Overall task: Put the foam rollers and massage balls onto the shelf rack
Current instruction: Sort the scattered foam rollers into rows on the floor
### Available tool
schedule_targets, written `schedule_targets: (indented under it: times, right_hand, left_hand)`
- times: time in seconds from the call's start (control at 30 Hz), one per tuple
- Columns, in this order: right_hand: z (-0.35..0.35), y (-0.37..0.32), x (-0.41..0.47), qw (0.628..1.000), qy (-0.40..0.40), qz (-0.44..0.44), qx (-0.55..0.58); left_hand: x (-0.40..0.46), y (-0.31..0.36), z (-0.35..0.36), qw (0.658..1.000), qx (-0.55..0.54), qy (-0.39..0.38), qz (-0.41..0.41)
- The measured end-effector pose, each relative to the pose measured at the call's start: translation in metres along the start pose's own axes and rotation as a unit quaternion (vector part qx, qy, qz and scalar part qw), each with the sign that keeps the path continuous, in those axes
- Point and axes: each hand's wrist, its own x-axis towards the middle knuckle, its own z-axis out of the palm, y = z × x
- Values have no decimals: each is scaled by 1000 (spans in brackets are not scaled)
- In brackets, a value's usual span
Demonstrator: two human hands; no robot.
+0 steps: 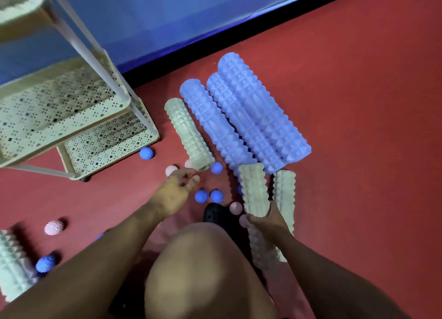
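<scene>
A red floor (pixel 358 79) runs up to a blue wall (pixel 167 20); the pale shelf rack (pixel 71 108) stands far left of both our hands. We count three blue foam rollers (pixel 251 115) lying side by side beyond our hands, and four pale ones: one (pixel 189 134) just past the left hand, two at the right hand, one (pixel 12 266) cut off at the left edge. Of spiky massage balls we make out about six blue (pixel 201 196) and five pink (pixel 53 227), several half hidden. Our right hand (pixel 267 223) grasps a pale roller (pixel 253 189) around its middle; the other (pixel 284 194) lies just beside it. Our left hand (pixel 177 194) reaches with loose, spread fingers, holding nothing, its fingertips near the roller's end and a pink ball (pixel 171 170).
</scene>
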Motion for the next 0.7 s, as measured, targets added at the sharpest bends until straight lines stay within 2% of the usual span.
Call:
schedule_targets:
  times: [0.17,0.33,0.4,0.53,0.63,0.7]
  right_hand:
    - [2,-30,-12,995,-54,-48,-74]
    - [-3,-47,-30,990,-9,-29,-139]
    - [2,-58,-27,990,-4,-37,-138]
    - [21,-103,-1,992,-55,-89,-77]
    - [39,-146,27,985,-130,-116,-12]
    - [50,-163,47,980,-172,-98,9]
  left_hand:
    - [-27,-12,-24,999,-16,29,-25]
    - [-54,-19,-52,997,-40,66,-11]
    - [-55,-25,-59,996,-38,75,-10]
    - [-36,-43,-56,995,-54,72,-32]
    - [-10,-49,-49,993,-80,66,-49]
    - [11,-55,-44,991,-102,63,-60]
